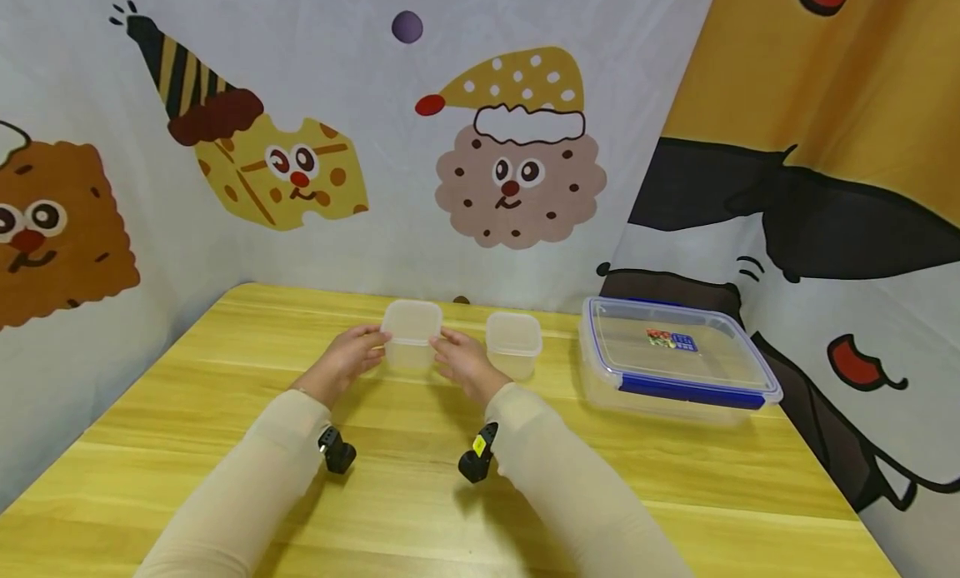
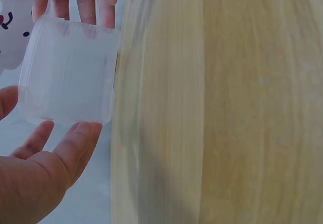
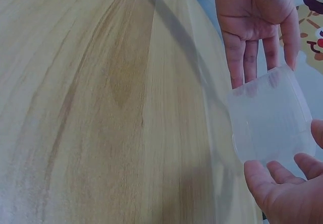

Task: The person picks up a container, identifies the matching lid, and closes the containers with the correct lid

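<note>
A small clear plastic food container [image 1: 412,323] with a frosted lid is between both hands near the back of the table. My left hand [image 1: 343,363] holds its left side with the fingertips, thumb near the lid's edge. On the opposite side my right hand [image 1: 467,363] grips it the same way. In the left wrist view the container [image 2: 70,72] shows its translucent side, with fingertips at both ends. Whether its base touches the table cannot be told. A second small lidded container [image 1: 513,338] stands just right of my right hand.
A large clear storage box [image 1: 678,349] with blue clip edges and a label on its lid stands at the table's right. The wooden table [image 1: 405,495] ends at a cartoon-printed cloth [image 1: 300,261] behind. Each wrist wears a small black camera [image 1: 337,450].
</note>
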`<state>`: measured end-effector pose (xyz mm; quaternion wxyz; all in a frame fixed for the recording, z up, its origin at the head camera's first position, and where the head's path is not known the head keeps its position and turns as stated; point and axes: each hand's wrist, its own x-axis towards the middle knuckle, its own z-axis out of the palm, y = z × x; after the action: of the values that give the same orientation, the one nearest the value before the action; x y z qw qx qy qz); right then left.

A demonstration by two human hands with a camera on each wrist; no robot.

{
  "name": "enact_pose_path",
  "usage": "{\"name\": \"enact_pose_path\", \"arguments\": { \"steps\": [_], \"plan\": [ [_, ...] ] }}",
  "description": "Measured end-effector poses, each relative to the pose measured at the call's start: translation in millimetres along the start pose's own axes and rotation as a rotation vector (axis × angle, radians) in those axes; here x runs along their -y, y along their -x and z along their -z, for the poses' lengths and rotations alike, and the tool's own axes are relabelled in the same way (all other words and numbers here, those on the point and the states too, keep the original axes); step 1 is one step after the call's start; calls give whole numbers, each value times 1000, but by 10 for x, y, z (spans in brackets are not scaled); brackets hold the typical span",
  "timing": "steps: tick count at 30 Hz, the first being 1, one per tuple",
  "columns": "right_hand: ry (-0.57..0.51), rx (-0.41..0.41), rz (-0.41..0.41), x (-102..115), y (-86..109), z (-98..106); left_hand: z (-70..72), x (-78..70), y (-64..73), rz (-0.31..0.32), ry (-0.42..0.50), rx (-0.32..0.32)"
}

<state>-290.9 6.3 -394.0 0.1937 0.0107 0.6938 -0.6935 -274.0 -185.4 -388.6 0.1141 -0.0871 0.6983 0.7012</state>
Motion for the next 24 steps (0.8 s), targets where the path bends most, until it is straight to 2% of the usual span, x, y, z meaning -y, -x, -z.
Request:
{"name": "enact_pose_path", "arguments": {
  "steps": [13,24],
  "plan": [
    [-2,-5,-6,-21,-76,-4,8,60,-96,-22,16,-3],
    [10,-25,-10,-70,-122,29,-24,100,-143,-4,15,16]
  ]
}}
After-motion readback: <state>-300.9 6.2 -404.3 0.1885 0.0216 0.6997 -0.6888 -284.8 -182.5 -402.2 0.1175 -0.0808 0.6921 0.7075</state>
